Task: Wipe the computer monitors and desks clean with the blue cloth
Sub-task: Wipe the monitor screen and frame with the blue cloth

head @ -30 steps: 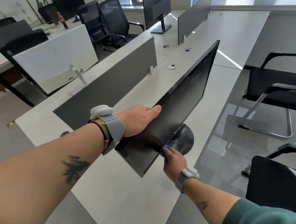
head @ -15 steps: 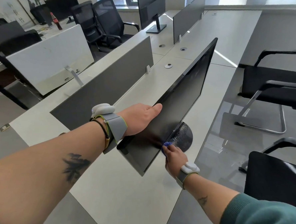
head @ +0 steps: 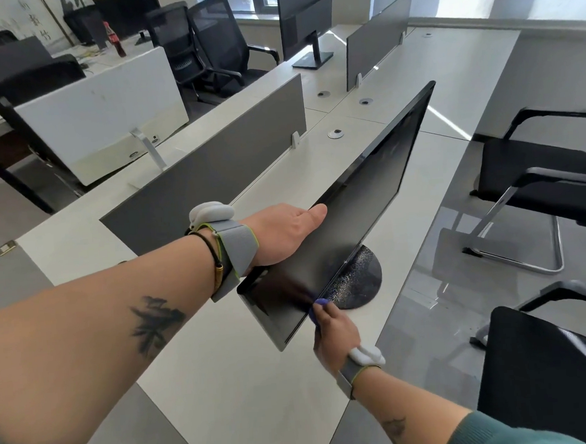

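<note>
left hand (head: 285, 234) grips monitor (head: 370, 217) by top edge, fingers hidden behind. right hand (head: 336, 332) pinches blue cloth (head: 319, 305) against screen's bottom edge, just beside round base (head: 360, 279). monitor tilted, standing on bench (head: 244, 396).

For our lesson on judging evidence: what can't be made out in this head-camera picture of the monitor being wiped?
Head view:
Small blue cloth: mostly hidden by right hand.
Fingers of left hand: behind thin black flat monitor.
Dark cola bottle label: too small.
</note>
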A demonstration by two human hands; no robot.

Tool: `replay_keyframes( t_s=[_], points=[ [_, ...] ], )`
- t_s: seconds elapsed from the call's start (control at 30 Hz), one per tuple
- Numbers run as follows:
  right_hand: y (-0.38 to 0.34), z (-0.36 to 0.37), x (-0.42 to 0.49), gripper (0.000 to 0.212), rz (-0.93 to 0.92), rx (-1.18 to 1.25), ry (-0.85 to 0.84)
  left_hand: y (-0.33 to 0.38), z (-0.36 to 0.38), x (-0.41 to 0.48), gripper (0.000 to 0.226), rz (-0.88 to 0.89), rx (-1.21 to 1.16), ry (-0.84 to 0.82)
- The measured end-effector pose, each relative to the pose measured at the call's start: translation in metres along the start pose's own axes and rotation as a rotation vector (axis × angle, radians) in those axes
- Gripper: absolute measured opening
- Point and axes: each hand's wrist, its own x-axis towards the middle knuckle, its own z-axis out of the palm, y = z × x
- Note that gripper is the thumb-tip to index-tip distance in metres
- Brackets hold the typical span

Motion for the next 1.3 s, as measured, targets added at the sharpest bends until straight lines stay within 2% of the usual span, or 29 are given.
replay_keyframes(
  t_s=[0.1,0.2,0.33,0.5,0.57,0.67,0.77,0.87,0.93,1.1,1.2,1.3],
  points=[
    [-0.001,-0.011,0.017,0.007,0.179,0.058,0.032,-0.002,0.001,0.001,0.047,-0.004,-0.004,-0.012],
    [0.005,-0.024,0.053,0.019,0.402,0.127,0.034,-0.005,0.002,0.003,0.042,-0.009,0.025,-0.037],
    [0.007,-0.033,0.076,0.018,0.616,0.22,-0.019,-0.004,0.002,0.003,0.04,-0.016,0.008,-0.037],
    [-0.039,-0.032,0.038,0.009,0.662,0.397,-0.01,-0.003,0.001,0.002,0.048,0.004,0.017,-0.036],
    [-0.044,-0.046,0.049,0.012,0.667,0.434,0.073,-0.005,0.002,0.002,0.051,0.015,0.005,-0.037],
    [-0.043,-0.065,0.069,0.015,0.603,0.421,0.198,-0.003,0.002,0.005,0.041,0.014,0.0,-0.028],
    [-0.045,-0.066,0.066,0.013,0.599,0.409,0.153,-0.003,0.002,0.003,0.042,0.009,0.002,-0.015],
    [-0.04,-0.065,0.063,0.016,0.733,0.501,0.05,-0.003,0.003,0.0,0.048,-0.009,-0.006,-0.027],
    [-0.041,-0.066,0.065,0.022,0.796,0.557,0.049,-0.001,0.001,-0.002,0.046,-0.015,0.013,-0.027],
    [-0.046,-0.074,0.071,0.026,0.697,0.466,0.202,0.001,0.002,-0.002,0.047,-0.002,0.021,-0.022],
    [-0.054,-0.079,0.069,0.025,0.6,0.535,0.31,0.0,0.0,-0.003,0.049,-0.007,0.007,-0.016],
    [-0.053,-0.074,0.064,0.026,0.659,0.555,0.256,0.002,-0.001,-0.002,0.042,-0.004,0.023,-0.023]
  ],
)
